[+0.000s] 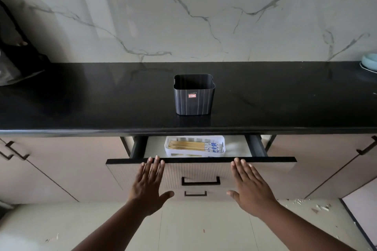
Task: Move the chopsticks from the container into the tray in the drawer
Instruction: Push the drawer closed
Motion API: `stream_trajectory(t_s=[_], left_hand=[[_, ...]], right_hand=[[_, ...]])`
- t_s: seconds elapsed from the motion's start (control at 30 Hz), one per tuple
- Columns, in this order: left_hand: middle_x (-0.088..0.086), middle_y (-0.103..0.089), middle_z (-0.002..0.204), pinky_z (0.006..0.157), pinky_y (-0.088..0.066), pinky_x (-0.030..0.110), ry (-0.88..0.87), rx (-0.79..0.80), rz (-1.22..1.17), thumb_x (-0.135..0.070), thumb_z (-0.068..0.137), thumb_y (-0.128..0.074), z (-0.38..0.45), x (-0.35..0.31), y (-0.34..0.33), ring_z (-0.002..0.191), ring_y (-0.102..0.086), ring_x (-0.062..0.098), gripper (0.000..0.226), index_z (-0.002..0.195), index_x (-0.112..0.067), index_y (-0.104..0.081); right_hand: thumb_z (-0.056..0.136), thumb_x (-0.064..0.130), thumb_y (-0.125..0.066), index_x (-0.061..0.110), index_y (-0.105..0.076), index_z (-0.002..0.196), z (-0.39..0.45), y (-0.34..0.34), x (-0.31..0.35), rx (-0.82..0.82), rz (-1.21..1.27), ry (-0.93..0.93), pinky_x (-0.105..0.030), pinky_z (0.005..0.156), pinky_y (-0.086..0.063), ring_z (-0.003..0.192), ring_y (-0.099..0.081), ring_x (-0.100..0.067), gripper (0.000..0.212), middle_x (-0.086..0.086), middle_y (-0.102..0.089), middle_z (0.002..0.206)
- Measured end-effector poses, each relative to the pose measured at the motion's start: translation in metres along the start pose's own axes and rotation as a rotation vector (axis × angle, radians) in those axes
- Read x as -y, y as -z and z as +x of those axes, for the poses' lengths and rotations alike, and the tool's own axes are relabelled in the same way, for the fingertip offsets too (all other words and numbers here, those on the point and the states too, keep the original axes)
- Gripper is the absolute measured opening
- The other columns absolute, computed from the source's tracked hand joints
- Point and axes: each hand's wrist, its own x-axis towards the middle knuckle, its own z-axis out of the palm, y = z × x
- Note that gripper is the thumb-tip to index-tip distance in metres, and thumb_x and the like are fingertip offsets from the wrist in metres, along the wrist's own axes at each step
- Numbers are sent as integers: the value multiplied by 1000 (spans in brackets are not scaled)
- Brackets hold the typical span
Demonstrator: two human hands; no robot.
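Head view. The container (193, 96), a dark ribbed tub with a small red label, stands upright on the black countertop (81, 98), near its front edge. No chopstick shows above its rim, and the visible part of its interior appears empty.

Below the countertop, the drawer (201, 169) stands partly open. Inside it sits a white tray (222, 144). The chopsticks (195, 146) lie flat in that tray, side by side, with their blue-patterned ends toward the right.

The left hand (149, 187) is laid flat against the drawer front, left of the handle (201, 181). Its fingers (156, 167) are straight and close together, the thumb held out to the side, the tips reaching the dark top edge of the front. The right hand (251, 187) mirrors it to the right of the handle: fingers straight and close together, thumb out. Neither hand holds anything.

Judged step: the transfer looks finished, since the chopsticks are in the tray and the container appears empty. The hands are placed as for pushing the drawer shut.

Next move, as advice: apply even pressure from both palms so the front travels straight. Keep the fingertips off the top edge, where they could be caught under the countertop. Push gently so the tray does not slide.
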Motion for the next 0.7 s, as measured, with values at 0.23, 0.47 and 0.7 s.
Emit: stream_trajectory(t_s=[0.23, 0.47, 0.7], left_hand=[[19, -27, 153, 114, -4, 44, -123, -122, -47, -66, 86, -35, 87, 30, 19, 146, 5, 27, 86, 146, -5, -30], [14, 12, 160, 118, 10, 40, -115, -235, -261, -69, 93, -22, 166, 52, 56, 147, 17, 23, 88, 152, -12, 10], [-3, 18, 159, 118, 5, 34, 82, -169, -875, -84, 76, -24, 241, 47, 73, 146, 12, 13, 103, 145, -27, 27]], right_hand=[[93, 59, 6, 2, -41, 141, 85, 32, 1, -82, 4, -35, -36, 111, 3, 136, -38, -33, 88, -18, -39, 148], [90, 68, -11, 8, 7, 149, 144, 59, 11, -263, 266, -163, -33, 120, 1, 147, 6, -25, 86, -8, 10, 157], [93, 60, -40, 21, 3, 154, 208, 90, 5, -201, 849, -338, -34, 114, -26, 147, -18, -19, 84, -1, -10, 162]])
